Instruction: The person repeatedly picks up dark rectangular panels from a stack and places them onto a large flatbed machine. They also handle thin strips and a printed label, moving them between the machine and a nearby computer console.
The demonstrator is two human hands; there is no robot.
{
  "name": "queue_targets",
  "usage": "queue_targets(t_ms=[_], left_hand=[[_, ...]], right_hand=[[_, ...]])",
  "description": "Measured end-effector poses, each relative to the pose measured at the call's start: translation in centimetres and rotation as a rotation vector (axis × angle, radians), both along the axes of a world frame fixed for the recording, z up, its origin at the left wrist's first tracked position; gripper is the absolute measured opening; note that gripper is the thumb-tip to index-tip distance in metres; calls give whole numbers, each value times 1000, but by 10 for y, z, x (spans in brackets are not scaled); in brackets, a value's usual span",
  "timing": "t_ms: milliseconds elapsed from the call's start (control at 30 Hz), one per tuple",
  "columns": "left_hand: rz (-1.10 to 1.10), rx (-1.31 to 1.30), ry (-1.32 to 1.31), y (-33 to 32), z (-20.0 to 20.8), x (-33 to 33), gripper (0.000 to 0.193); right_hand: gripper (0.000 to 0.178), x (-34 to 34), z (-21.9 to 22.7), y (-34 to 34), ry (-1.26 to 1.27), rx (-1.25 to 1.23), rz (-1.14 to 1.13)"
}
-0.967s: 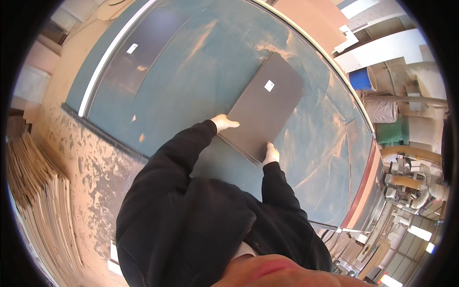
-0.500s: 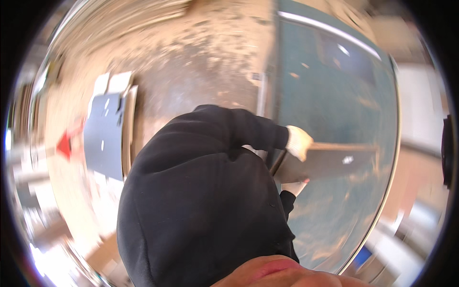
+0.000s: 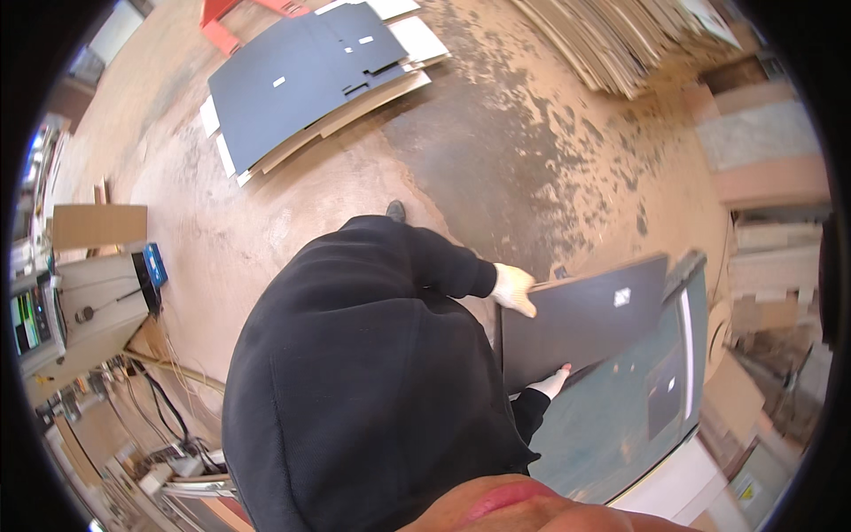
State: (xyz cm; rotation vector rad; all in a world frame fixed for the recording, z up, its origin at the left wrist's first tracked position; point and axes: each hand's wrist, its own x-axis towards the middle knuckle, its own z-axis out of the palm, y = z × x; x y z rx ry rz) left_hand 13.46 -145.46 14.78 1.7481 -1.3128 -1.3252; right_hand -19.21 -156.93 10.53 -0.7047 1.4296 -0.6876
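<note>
A dark grey rectangular board [image 3: 581, 324] with a small white label is held between my hands, on the right. My left hand [image 3: 514, 290], in a cream glove, grips its upper left corner, fingers over the face. My right hand [image 3: 551, 383], in a pale glove with a bare-looking fingertip, holds the lower edge. Much of that hand's grip is hidden by the board. The board overlaps the edge of a blue-green table [image 3: 612, 417]. A smaller dark board [image 3: 665, 399] with a white label lies on the table near a white strip [image 3: 686, 355].
On the floor ahead to the left lies a stack of dark and white boards [image 3: 301, 84], beside an orange-red metal frame [image 3: 222, 31]. Stacked brown sheets [image 3: 612, 40] stand at the far right. A workstation [image 3: 89, 310] with a screen and cables is at left.
The view has swung round, so the floor stack now shows higher in the picture. The board, still in both hands, has shifted from over the table toward its edge by the floor.
</note>
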Motion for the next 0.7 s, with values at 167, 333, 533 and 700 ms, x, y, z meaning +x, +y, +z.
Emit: queue_targets(t_ms=[167,333,533,700], left_hand=[[397,276,196,101,-72,163,88],[862,398,427,201,-123,295,75],[1438,131,777,258,-142,392,57],[1758,-54,741,249,-197,527,56]], right_hand=[[63,225,-58,-30,7,250,429],[58,481,-124,-11,171,300,795],[61,766,-165,24,291,186,1330],[68,1018,-225,58,573,-226,1762]])
